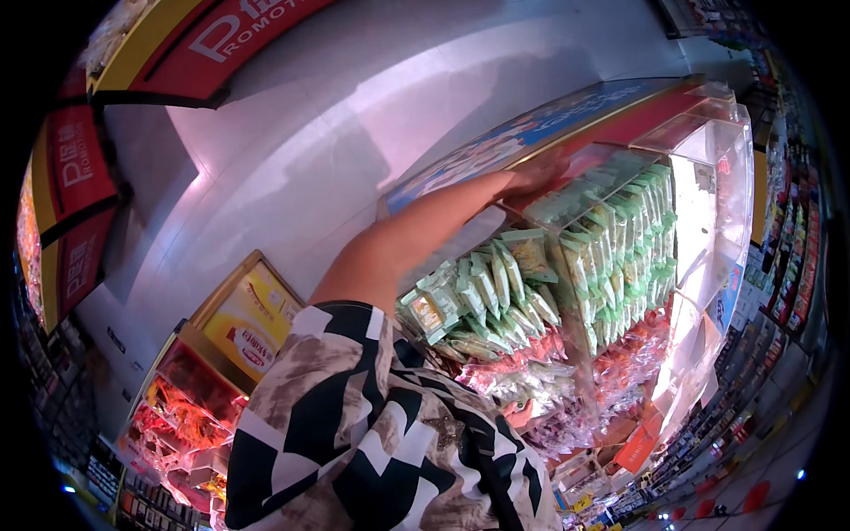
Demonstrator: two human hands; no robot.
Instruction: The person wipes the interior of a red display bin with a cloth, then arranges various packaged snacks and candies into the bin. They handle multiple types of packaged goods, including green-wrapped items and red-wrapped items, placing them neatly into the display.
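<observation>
Position: my left arm ran far and right across the display, with my left hand (pixel 536 174) at the far edge of the clear bin (pixel 693 149). The fingers were blurred and partly lost behind the glare; could not tell whether they were spread, pressed together or pinching anything. Right hand: not placed with certainty. A skin-toned patch (pixel 521 414) by the near packets may have been part of it; its fingers could not be read.

Packets: 2 groups of green packets, right of my arm. The rowed packets (pixel 629 239) stood close-packed to the right of a clear divider (pixel 571 301); the loose packets (pixel 496 283) leaned and overlapped on its left. Pink packets (pixel 531 354) lay nearer, below both.

Risks, as judged:
1. Loose group: several leaned on their neighbours, so pulling 1 out could have let the others slide nearer, over the pink ones.
2. Rowed group: tight packing could have made a single tug bring out 2 or more, or crease a wrapper.
3. Reach: my forearm passed just beside the loose group; a low sweep back could have knocked the top ones over.
</observation>
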